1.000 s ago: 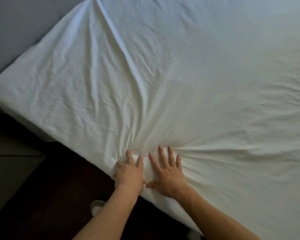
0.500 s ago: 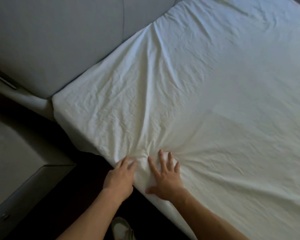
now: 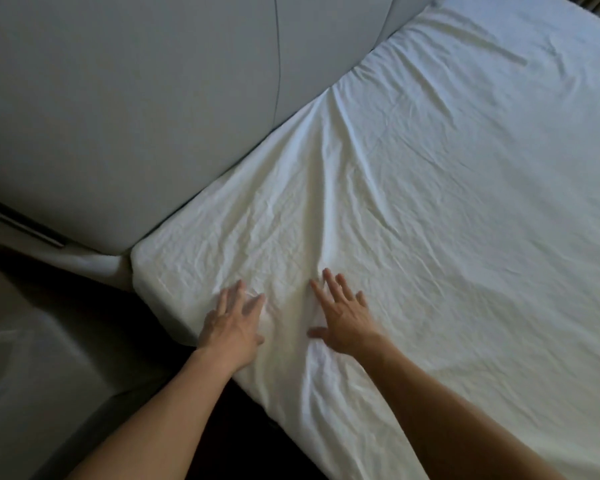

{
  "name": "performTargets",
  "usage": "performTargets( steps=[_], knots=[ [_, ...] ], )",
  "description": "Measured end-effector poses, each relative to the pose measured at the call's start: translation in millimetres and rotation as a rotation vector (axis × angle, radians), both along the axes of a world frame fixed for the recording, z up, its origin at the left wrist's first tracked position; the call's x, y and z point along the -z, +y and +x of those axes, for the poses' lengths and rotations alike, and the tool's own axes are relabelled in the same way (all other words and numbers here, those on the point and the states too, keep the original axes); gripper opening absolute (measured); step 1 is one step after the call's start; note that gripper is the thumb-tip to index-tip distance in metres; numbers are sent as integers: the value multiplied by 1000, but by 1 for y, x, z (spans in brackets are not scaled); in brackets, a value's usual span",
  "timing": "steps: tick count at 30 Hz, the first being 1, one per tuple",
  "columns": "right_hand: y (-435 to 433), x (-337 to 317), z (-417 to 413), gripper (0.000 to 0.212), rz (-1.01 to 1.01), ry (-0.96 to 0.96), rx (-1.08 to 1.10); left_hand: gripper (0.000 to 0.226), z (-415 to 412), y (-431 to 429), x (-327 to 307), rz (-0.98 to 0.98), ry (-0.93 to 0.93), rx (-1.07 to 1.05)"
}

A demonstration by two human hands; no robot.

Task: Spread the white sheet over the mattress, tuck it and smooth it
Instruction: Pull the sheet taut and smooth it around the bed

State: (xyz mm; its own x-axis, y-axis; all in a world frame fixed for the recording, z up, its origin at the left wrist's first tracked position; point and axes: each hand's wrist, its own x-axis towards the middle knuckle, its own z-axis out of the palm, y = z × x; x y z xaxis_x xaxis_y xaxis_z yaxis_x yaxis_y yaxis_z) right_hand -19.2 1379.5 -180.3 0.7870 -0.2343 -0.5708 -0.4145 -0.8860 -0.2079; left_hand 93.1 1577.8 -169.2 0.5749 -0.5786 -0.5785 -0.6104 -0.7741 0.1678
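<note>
We see both hands lying flat on the white sheet [image 3: 430, 202], near the edge of the bed closest to us. The left hand [image 3: 234, 322] is open, palm down, fingers straight and a little spread, and it presses the cloth just at the rounded edge of the mattress [image 3: 160, 282]. The right hand [image 3: 343, 315] is open too, palm down with fingers fanned and the thumb out to the side, and it rests on the sheet a little further in from the edge. The two hands are near each other but apart, with a strip of wrinkled cloth between them, and neither holds anything.

The sheet covers all of the mattress top that we can see and goes down over the side beside the left wrist. Beyond the fingertips it has many fine creases, and longer folds run from the right hand toward the grey padded headboard [image 3: 136, 116]. Well to the right of the right hand the cloth looks smoother. The mattress corner lies left of the left hand, against the headboard. Between the two forearms we see a dark strip of floor [image 3: 236, 445], and left of the left forearm a grey piece of furniture [image 3: 32, 375]
</note>
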Motion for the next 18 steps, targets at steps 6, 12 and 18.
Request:
performTargets(
  steps=[6,12,18],
  knots=[
    [49,31,33,136,-44,53,-97,77,29,24,15,-17,-76,-18],
    [36,24,96,125,66,-43,-345,62,94,9,3,-99,-73,-120],
    [69,23,149,121,38,-61,-409,106,164,26,13,42,-69,-198]
  ],
)
